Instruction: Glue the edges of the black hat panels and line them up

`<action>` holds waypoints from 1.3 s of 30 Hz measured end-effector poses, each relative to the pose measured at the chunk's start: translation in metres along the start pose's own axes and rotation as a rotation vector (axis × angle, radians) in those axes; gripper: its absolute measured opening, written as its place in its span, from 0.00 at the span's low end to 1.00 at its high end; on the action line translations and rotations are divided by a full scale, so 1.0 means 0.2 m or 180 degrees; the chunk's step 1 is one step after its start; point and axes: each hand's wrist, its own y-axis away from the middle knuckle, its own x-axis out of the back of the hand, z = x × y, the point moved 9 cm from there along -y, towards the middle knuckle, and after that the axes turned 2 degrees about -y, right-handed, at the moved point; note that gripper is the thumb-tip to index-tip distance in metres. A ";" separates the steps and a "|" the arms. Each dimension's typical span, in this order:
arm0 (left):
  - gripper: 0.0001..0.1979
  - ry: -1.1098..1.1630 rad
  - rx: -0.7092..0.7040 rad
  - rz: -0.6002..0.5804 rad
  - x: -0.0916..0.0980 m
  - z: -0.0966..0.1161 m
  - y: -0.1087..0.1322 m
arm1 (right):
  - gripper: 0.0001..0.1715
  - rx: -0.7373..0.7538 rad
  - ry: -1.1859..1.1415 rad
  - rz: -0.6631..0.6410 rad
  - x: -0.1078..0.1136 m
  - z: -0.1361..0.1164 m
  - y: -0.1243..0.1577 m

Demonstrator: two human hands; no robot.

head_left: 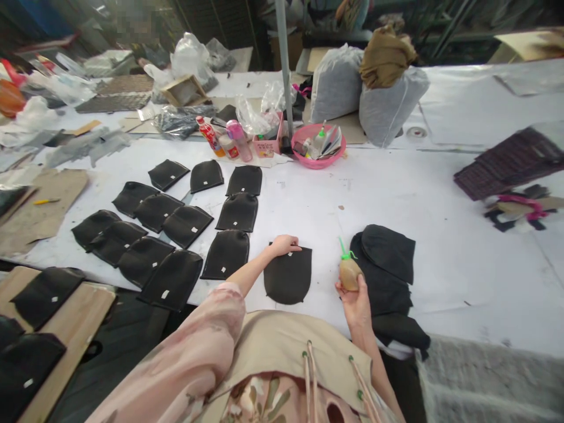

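Observation:
My left hand (285, 244) is at the upper edge of a flat black piece (287, 276), rounded at its near end, with its fingers closed on that edge beside a small white tag. A squeeze bottle (349, 274) with yellowish-brown contents and a thin green nozzle is in my right hand (356, 299). The bottle is held upright, nozzle up, apart from the flat piece. Just right of it lies a loose pile of black pieces (388, 258), partly behind the bottle and my hand.
Several black pieces with white tags (171, 273) are laid out on the white table (396, 194) to the left; more rest on a wooden board (88, 317). Farther back stand a pink basket (319, 163), bottles (240, 141), a metal pole (284, 64) and stuffed bags (337, 88).

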 end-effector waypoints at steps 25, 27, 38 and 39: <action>0.36 -0.0673 0.0040 0.0766 -0.16 0.16 0.11 | 0.33 0.1781 0.3400 -0.0413 -0.16 -0.12 -0.17; 0.36 -0.0654 0.0055 0.0770 -0.16 0.16 0.11 | 0.32 0.2166 0.3744 -0.0580 -0.21 -0.14 -0.16; 0.36 -0.0630 0.0055 0.0713 -0.14 0.17 0.11 | 0.27 0.3074 0.4782 -0.1202 -0.38 -0.11 -0.11; 0.36 -0.0624 0.0053 0.0712 -0.14 0.17 0.11 | 0.26 0.3102 0.4861 -0.1259 -0.39 -0.10 -0.11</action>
